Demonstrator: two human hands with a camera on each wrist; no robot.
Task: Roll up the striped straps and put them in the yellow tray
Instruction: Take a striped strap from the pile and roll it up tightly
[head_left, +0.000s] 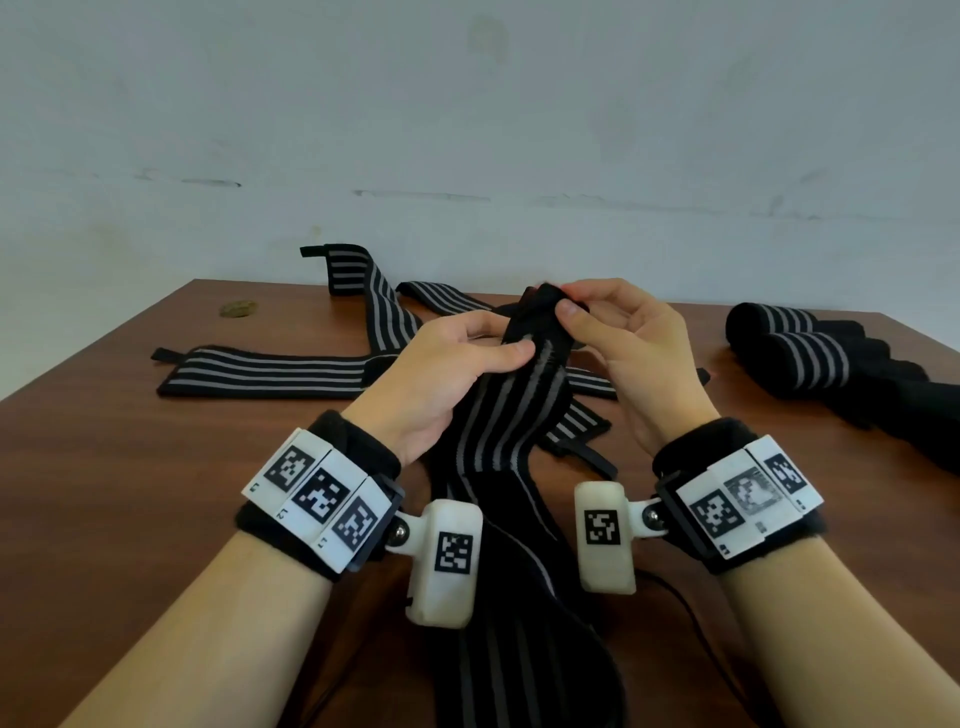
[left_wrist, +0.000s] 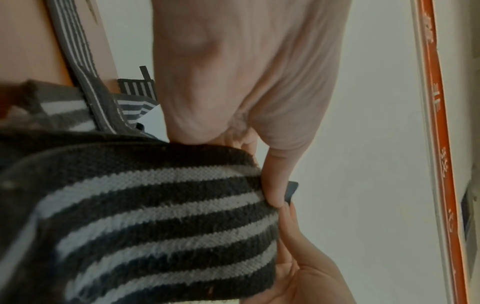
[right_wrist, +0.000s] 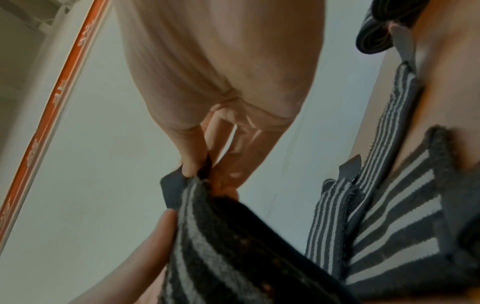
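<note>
Both hands hold one black strap with grey stripes (head_left: 511, 410) up over the wooden table (head_left: 130, 457). My left hand (head_left: 457, 358) pinches its left edge a little below the top, thumb on the striped face. My right hand (head_left: 597, 325) pinches the folded top end between thumb and fingers. The strap's tail hangs down toward me between my wrists. The left wrist view shows the striped strap (left_wrist: 161, 222) under my thumb; in the right wrist view my fingers (right_wrist: 197, 156) nip the strap's end (right_wrist: 202, 205). No yellow tray is in view.
Several loose striped straps (head_left: 260, 371) lie spread across the table's middle and back left. Two rolled straps (head_left: 800, 343) sit at the back right beside dark fabric. A small brownish lump (head_left: 238, 308) lies at the back left. A pale wall stands behind.
</note>
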